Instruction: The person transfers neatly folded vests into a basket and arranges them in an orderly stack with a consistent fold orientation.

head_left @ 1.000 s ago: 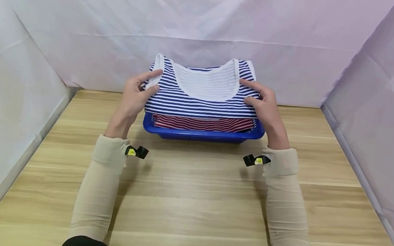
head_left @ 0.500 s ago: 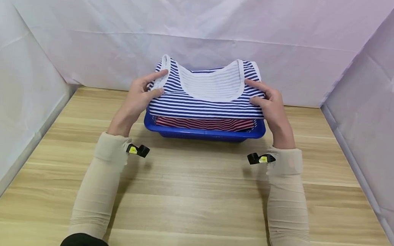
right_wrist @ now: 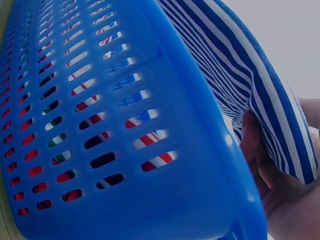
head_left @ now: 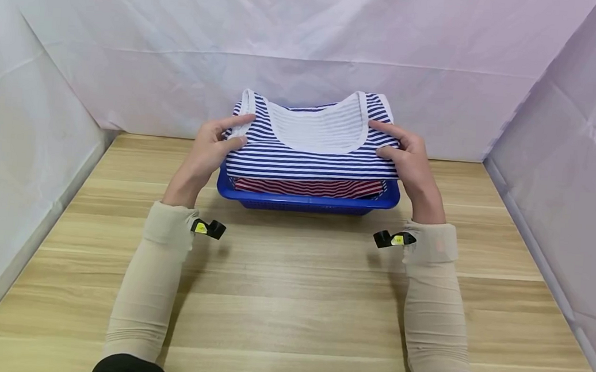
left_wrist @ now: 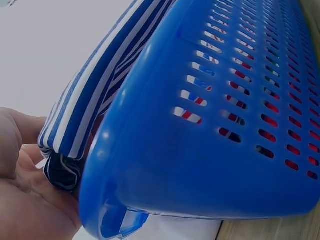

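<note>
A folded blue-and-white striped tank top (head_left: 310, 165) with white neck trim lies over the top of a blue plastic basket (head_left: 307, 200). My left hand (head_left: 208, 148) grips its left side, thumb and forefinger on top, other fingers beneath. On the opposite side, my right hand (head_left: 413, 160) holds it the same way; in the right wrist view, fingers (right_wrist: 252, 131) reach under the striped cloth (right_wrist: 280, 105). Below it in the basket, a red striped garment (head_left: 303, 187) shows. The left wrist view has the folded edge (left_wrist: 80, 110) beside the basket wall (left_wrist: 150, 150).
The basket stands on a wooden table (head_left: 279, 300) near its back edge, close to a white cloth backdrop (head_left: 299, 24). White cloth walls flank the table left and right. Slots in the basket show red, white and green fabric inside.
Both hands and the tank top have shifted slightly to the right. Its left shoulder has since dropped a little with my left forefinger. The basket has stayed in place.
</note>
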Motion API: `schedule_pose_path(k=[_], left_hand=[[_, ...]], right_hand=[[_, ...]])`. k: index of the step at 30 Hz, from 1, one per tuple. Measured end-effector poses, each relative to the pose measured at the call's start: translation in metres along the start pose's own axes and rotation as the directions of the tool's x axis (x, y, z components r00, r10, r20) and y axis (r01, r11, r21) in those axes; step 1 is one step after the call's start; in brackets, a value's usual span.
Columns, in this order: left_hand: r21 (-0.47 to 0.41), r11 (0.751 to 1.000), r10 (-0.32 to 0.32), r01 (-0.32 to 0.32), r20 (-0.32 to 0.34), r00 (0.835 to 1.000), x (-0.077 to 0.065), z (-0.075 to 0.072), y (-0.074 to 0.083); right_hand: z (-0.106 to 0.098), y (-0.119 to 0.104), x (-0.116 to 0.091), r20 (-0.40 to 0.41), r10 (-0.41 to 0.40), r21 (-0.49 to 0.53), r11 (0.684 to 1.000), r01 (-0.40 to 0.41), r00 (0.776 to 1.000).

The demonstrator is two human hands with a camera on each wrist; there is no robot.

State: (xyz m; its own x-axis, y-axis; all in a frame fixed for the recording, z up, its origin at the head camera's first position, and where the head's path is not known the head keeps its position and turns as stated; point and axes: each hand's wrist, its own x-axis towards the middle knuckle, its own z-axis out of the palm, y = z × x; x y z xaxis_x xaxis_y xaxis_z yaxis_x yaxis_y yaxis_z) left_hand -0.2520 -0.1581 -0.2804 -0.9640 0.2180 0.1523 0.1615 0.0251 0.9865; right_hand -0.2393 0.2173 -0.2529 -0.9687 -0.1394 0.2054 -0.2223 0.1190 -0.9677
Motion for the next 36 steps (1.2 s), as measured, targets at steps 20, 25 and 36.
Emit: schedule_pose_path(k=[20, 25, 36], left_hand=[[-0.066, 0.995, 0.075, -0.078, -0.044, 0.996, -0.0016, 0.0025, 0.0049], [-0.083, 0.991, 0.097, -0.102, -0.056, 0.994, -0.0021, 0.0025, 0.0057], [-0.079, 0.991, 0.102, -0.106, -0.055, 0.993, -0.004, -0.0012, 0.0039]], right_hand=[[-0.0044, -0.0073, -0.0045, -0.002, 0.047, 0.039, 0.998, -0.047, 0.999], [-0.004, -0.0084, -0.0036, -0.006, 0.042, 0.039, 0.998, -0.042, 0.999], [-0.0002, -0.0088, -0.0022, -0.007, 0.043, 0.039, 0.998, -0.042, 0.999]])
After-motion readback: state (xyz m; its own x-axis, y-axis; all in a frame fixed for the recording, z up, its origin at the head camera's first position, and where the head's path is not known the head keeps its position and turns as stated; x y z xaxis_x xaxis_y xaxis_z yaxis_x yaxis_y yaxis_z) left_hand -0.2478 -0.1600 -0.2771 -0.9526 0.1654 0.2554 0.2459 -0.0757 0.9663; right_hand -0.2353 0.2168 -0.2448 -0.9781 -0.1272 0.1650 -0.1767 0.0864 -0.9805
